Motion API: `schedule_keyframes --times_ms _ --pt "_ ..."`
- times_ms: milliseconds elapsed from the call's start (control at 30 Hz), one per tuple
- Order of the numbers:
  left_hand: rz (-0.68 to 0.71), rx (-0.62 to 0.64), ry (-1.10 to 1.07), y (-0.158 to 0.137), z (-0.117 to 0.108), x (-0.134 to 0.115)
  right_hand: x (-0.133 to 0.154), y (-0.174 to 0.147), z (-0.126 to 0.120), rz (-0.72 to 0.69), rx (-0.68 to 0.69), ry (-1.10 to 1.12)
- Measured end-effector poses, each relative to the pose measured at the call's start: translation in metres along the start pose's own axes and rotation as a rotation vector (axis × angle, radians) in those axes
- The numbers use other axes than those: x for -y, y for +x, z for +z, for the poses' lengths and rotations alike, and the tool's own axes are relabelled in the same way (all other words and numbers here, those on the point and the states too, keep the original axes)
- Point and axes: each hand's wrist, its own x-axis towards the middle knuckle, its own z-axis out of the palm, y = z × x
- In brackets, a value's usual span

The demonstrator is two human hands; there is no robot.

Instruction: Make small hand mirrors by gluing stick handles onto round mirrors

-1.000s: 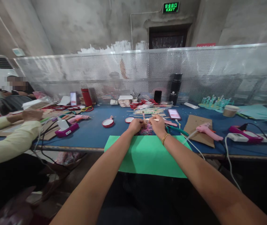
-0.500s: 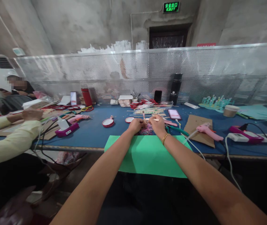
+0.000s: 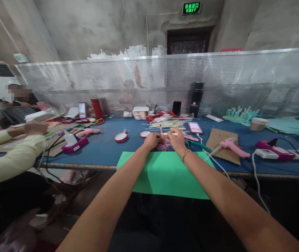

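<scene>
My left hand [image 3: 153,140] is closed in a pinch on a thin wooden stick [image 3: 161,128] that stands nearly upright. Close beside it, my right hand [image 3: 177,140] grips a pale, pen-like tool [image 3: 174,134] whose tip points toward the left fingers. Both hands are just above a tangle of pink, blue and purple strands [image 3: 165,145]. A green sheet [image 3: 166,175] lies under my forearms and hangs over the table's front edge. The small contact between tool and stick is too far off to make out.
A pink glue gun [image 3: 235,147] rests on cardboard [image 3: 217,141] to the right, near a purple power strip [image 3: 275,151]. Round red-rimmed pieces [image 3: 121,137] lie left. Behind are loose sticks [image 3: 165,124] and a black flask [image 3: 197,99]. A co-worker's sleeve [image 3: 15,161] is at far left.
</scene>
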Motion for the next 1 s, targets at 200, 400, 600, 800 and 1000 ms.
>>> schedule_keyframes --times_ms 200,400,600,800,1000 --pt "-0.016 0.004 -0.008 -0.0019 -0.0009 -0.0033 -0.003 0.0005 0.0016 -0.002 0.013 0.002" --pt "-0.007 -0.002 0.01 -0.0015 -0.0007 -0.0035 0.0005 0.0006 -0.0021 0.01 -0.033 -0.041" --pt "0.016 0.003 0.003 -0.0016 -0.0005 -0.0019 -0.0005 0.0006 -0.0008 0.012 -0.041 -0.015" --pt "-0.015 0.0 0.005 -0.0016 -0.0008 -0.003 -0.0005 0.0 0.0001 -0.008 -0.002 -0.016" --pt "-0.02 0.008 0.008 -0.0013 -0.0011 -0.0043 -0.0015 0.0016 -0.0018 0.036 -0.053 -0.046"
